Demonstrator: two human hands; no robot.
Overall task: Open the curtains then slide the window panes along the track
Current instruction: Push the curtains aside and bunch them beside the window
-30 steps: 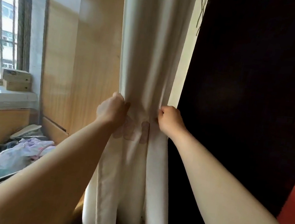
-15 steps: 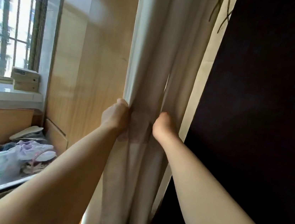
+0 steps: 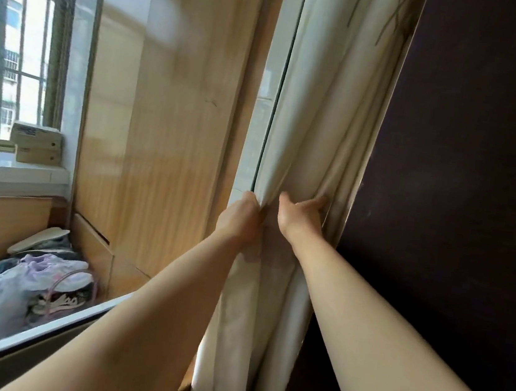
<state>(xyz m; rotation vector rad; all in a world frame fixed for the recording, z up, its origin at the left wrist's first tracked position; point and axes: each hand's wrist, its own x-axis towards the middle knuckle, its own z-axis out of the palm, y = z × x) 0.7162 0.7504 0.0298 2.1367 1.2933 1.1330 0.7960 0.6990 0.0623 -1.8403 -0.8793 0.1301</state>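
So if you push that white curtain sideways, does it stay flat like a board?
Probably not. The curtain already hangs in long soft folds and crumples where the left hand grips it, so it likely bunches up. It looks thin, so it's probably light. The right hand presses folds aside easily.

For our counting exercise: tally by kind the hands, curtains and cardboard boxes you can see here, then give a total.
Hands: 2, left hand, right hand
Curtains: 1, curtain
Cardboard boxes: 2, upper box, lower box
Total: 5
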